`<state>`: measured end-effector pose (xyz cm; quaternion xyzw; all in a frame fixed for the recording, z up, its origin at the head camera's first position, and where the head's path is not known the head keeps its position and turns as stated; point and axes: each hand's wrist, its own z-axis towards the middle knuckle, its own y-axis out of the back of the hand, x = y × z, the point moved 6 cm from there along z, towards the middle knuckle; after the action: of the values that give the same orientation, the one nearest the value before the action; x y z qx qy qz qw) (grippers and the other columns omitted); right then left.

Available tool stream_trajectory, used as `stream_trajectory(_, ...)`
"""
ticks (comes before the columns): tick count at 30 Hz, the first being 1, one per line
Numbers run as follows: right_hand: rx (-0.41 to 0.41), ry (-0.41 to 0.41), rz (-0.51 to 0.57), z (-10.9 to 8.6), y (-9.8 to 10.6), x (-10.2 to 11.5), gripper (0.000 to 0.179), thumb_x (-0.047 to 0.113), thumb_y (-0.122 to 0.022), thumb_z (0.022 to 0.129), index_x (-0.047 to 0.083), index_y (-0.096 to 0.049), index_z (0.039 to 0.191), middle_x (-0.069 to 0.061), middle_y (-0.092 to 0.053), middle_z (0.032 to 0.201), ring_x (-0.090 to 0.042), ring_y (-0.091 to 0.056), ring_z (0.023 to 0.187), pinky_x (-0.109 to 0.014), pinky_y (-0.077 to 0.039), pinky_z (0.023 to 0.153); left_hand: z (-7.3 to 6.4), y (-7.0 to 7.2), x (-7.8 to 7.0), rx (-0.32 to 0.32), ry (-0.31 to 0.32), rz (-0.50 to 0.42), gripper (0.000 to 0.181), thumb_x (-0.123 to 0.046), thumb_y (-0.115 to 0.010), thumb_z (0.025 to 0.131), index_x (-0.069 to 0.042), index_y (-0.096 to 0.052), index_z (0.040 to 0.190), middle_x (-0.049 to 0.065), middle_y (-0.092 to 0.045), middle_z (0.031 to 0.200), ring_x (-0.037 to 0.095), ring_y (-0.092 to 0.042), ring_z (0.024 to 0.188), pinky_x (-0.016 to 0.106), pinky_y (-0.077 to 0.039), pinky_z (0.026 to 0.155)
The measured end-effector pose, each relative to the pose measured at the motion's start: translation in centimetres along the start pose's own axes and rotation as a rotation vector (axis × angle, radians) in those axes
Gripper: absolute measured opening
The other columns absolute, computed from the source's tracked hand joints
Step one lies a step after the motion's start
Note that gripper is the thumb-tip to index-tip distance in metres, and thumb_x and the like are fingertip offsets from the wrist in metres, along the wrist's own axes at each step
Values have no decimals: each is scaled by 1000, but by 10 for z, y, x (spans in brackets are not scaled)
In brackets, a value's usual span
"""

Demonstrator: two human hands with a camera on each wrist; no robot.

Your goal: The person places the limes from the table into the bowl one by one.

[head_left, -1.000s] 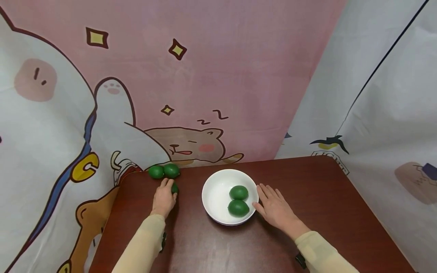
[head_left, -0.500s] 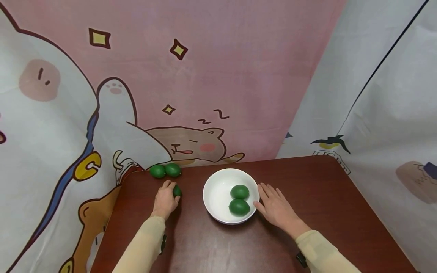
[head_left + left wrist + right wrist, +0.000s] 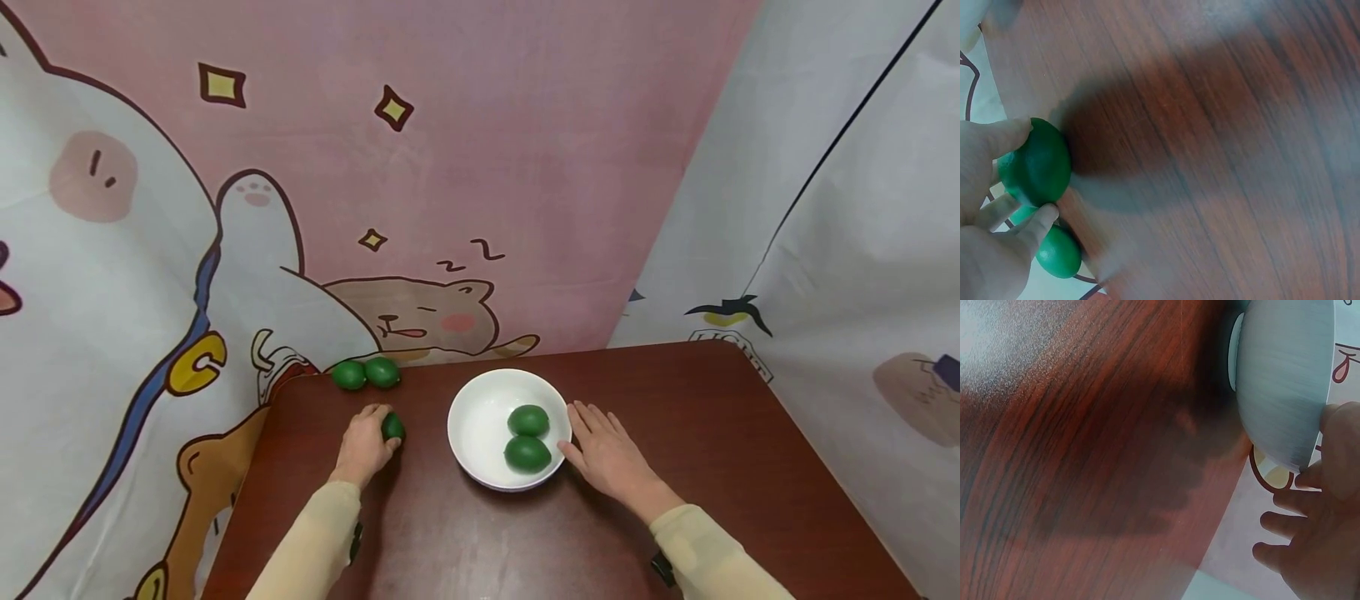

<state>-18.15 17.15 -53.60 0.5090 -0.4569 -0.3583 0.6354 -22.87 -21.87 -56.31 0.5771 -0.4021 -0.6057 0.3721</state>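
Note:
My left hand (image 3: pixel 364 447) grips a green lime (image 3: pixel 1037 162) between thumb and fingers, at the left part of the table. In the left wrist view the fingers cover part of it. Two more limes (image 3: pixel 366 373) lie side by side behind that hand, near the table's back edge. A white bowl (image 3: pixel 472 433) stands at the middle, with two limes (image 3: pixel 528 438) inside, towards its right side. Against the bowl's right rim rests my right hand (image 3: pixel 611 462), its fingers fairly straight. The right wrist view shows the bowl's outer wall (image 3: pixel 1285 375) beside the thumb and fingers.
The dark reddish-brown wooden table (image 3: pixel 480 550) carries all of these. Behind it and at both sides hangs a cloth (image 3: pixel 540 167) printed with cartoon animals, close to the table's back edge.
My left hand has drawn the lime slightly to the right and nearer, away from the two limes at the back; more of it shows. The right hand stays at the bowl.

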Motion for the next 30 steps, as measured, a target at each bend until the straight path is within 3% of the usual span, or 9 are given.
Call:
stream_trajectory(13,-5,8,5,1,-2,-2,69,39,-61,103,-6,-44,153,-27,-46,154,-46,-44,142,-61,-34,117,-6,-1,-4,30,18,-3,59,-17,-87,84,-5,-60,136,24,-58,140,47,-55,117,62,-52,94)
stream_trajectory(19,-7,12,8,1,-3,-2,69,39,-61,103,-6,-44,152,-28,-46,154,-47,-44,143,-62,-34,117,-14,-4,-6,-8,-5,2,61,-20,-88,83,-5,-61,136,24,-58,134,48,-58,112,62,-53,93)
stream_trajectory(30,-17,7,39,0,-3,-1,67,37,-61,103,-6,-45,152,-28,-46,154,-47,-42,144,-62,-34,117,-18,-9,-5,-68,30,-125,56,-16,-88,82,-5,-63,131,22,-57,126,44,-62,108,60,-54,87)
